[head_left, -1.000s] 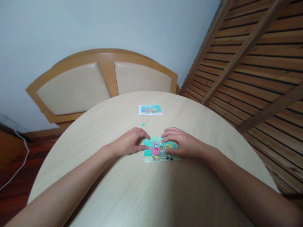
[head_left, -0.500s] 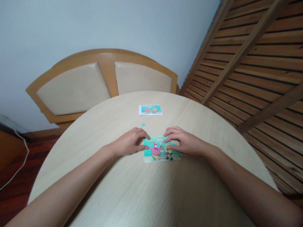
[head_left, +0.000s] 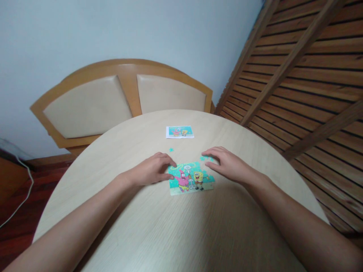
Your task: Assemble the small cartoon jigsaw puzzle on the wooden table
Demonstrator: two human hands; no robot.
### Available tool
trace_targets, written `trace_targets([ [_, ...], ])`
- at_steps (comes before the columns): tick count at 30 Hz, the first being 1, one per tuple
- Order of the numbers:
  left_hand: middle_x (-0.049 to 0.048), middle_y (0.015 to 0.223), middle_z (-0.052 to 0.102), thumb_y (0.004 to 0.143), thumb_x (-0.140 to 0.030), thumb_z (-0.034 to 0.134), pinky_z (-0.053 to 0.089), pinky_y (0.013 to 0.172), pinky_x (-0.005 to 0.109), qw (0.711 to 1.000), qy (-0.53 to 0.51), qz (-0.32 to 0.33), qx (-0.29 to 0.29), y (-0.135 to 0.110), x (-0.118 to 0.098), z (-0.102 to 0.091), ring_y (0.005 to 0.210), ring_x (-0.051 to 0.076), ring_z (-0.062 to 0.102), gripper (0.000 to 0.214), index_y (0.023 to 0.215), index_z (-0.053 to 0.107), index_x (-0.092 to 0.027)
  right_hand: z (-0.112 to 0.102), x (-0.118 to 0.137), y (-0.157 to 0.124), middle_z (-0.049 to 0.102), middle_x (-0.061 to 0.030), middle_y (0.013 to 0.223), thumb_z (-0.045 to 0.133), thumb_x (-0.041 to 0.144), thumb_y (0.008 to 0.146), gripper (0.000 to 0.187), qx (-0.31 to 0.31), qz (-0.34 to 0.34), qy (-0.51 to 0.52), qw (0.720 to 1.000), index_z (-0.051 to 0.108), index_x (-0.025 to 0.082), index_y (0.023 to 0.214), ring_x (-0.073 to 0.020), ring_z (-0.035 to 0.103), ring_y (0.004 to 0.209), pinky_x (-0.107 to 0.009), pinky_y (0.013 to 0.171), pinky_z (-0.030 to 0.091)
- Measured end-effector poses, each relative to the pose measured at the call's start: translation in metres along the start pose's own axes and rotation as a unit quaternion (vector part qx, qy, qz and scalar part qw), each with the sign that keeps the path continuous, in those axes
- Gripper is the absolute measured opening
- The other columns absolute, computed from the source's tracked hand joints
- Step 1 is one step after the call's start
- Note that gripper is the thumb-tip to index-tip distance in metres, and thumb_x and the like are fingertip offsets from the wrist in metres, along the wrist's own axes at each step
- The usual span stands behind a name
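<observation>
A small cartoon jigsaw puzzle (head_left: pixel 190 178) lies flat on the round pale wooden table (head_left: pixel 176 226). My left hand (head_left: pixel 151 170) rests palm down at its left edge, fingers curled loosely, fingertips touching the top left corner. My right hand (head_left: pixel 227 164) hovers just right of the puzzle's top right corner, fingers stretched out over a loose teal piece (head_left: pixel 204 158). Another loose teal piece (head_left: pixel 171 150) lies farther back on the table.
A printed reference picture (head_left: pixel 179 132) of the same cartoon lies near the table's far side. A wooden chair with two beige padded panels (head_left: pixel 121 98) stands behind the table. Slatted wooden panelling (head_left: pixel 306 75) runs along the right. A white cable (head_left: pixel 17 204) trails on the floor at left.
My right hand has lifted off the puzzle and moved up and to the right, uncovering the picture's right side. My left hand has barely moved.
</observation>
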State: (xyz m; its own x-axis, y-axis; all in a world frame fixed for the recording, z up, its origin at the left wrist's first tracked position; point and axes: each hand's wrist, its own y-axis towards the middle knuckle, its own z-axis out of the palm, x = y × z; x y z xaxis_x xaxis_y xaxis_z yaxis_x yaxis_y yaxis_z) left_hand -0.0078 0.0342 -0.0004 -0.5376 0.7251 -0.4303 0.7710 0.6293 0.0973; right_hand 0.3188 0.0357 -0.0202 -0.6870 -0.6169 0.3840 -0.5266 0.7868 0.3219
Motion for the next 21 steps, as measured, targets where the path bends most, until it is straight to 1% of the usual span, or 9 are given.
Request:
trace_targets([
  [2,0.0094,0.108,0.067,0.09,-0.033,0.071,0.049,0.098,0.045,1.0,0.011,-0.011,0.011,-0.002,0.0,-0.006,0.107,0.026,0.06,0.033,0.117,0.064,-0.018,0.002,-0.006,-0.001,0.07,-0.0121,0.121,0.063,0.033,0.093,0.034,-0.015,0.029,-0.025,0.999,0.068,0.019,0.123,-0.0286,0.063,0.113,-0.048,0.101,0.05],
  [4,0.0094,0.108,0.067,0.089,-0.03,0.071,0.049,0.098,0.045,0.999,0.022,-0.018,0.016,-0.003,-0.003,-0.011,0.108,0.027,0.06,0.032,0.118,0.065,-0.018,0.004,-0.01,-0.001,0.07,-0.013,0.12,0.061,0.035,0.094,0.035,-0.014,0.033,-0.039,0.999,0.069,0.017,0.123,-0.029,0.064,0.112,-0.048,0.101,0.05],
  [7,0.0106,0.115,0.065,0.089,-0.026,0.068,0.049,0.101,0.044,0.999,0.035,-0.01,0.0,-0.003,-0.018,-0.01,0.113,0.028,0.059,0.032,0.12,0.064,-0.018,0.006,-0.011,0.0,0.072,-0.0117,0.116,0.059,0.036,0.096,0.03,-0.008,0.034,-0.05,0.998,0.073,0.019,0.117,-0.0281,0.065,0.107,-0.046,0.099,0.051],
  [10,0.0153,0.132,0.06,0.095,-0.038,0.063,0.047,0.105,0.046,0.999,0.052,0.014,-0.007,-0.003,-0.044,0.005,0.121,0.029,0.057,0.044,0.133,0.057,-0.016,0.006,-0.012,0.001,0.072,-0.0103,0.111,0.059,0.033,0.096,0.025,-0.004,0.042,-0.051,0.998,0.076,0.022,0.111,-0.0271,0.066,0.104,-0.044,0.096,0.052],
  [12,0.0196,0.152,0.043,0.096,-0.048,0.061,0.042,0.112,0.051,0.996,0.082,0.023,-0.011,-0.004,-0.061,0.021,0.135,0.035,0.048,0.06,0.146,0.047,-0.016,0.006,-0.011,0.002,0.072,-0.0101,0.109,0.06,0.031,0.096,0.024,-0.001,0.048,-0.046,0.998,0.077,0.021,0.11,-0.0269,0.066,0.103,-0.044,0.095,0.051],
  [13,0.0203,0.156,0.039,0.097,-0.052,0.059,0.04,0.113,0.053,0.995,0.094,0.027,-0.005,-0.005,-0.068,0.029,0.139,0.037,0.044,0.066,0.15,0.042,-0.016,0.006,-0.011,0.002,0.073,-0.0101,0.108,0.06,0.03,0.095,0.024,-0.001,0.05,-0.042,0.998,0.077,0.021,0.109,-0.0268,0.065,0.103,-0.044,0.095,0.051],
  [15,0.0183,0.154,0.043,0.098,-0.053,0.055,0.038,0.114,0.057,0.994,0.11,0.027,-0.002,-0.008,-0.078,0.04,0.142,0.039,0.04,0.066,0.151,0.039,-0.018,0.006,-0.009,0.003,0.073,-0.0101,0.107,0.06,0.028,0.095,0.022,-0.003,0.052,-0.03,0.998,0.076,0.02,0.108,-0.0267,0.065,0.102,-0.044,0.095,0.051],
  [17,0.0174,0.152,0.046,0.099,-0.053,0.055,0.038,0.113,0.06,0.992,0.127,0.023,-0.006,-0.01,-0.083,0.044,0.141,0.04,0.04,0.061,0.148,0.043,-0.019,0.008,-0.008,0.004,0.073,-0.0098,0.106,0.06,0.026,0.094,0.021,-0.009,0.054,-0.022,0.998,0.077,0.02,0.106,-0.0266,0.066,0.101,-0.044,0.094,0.051],
  [21,0.0149,0.131,0.059,0.098,-0.047,0.058,0.048,0.104,0.054,0.99,0.144,-0.005,0.013,-0.011,-0.09,0.034,0.125,0.035,0.054,0.043,0.131,0.055,-0.019,0.014,-0.006,0.005,0.073,-0.0094,0.105,0.058,0.023,0.094,0.022,-0.022,0.057,-0.021,0.998,0.076,0.02,0.106,-0.0265,0.065,0.101,-0.044,0.095,0.05],
])
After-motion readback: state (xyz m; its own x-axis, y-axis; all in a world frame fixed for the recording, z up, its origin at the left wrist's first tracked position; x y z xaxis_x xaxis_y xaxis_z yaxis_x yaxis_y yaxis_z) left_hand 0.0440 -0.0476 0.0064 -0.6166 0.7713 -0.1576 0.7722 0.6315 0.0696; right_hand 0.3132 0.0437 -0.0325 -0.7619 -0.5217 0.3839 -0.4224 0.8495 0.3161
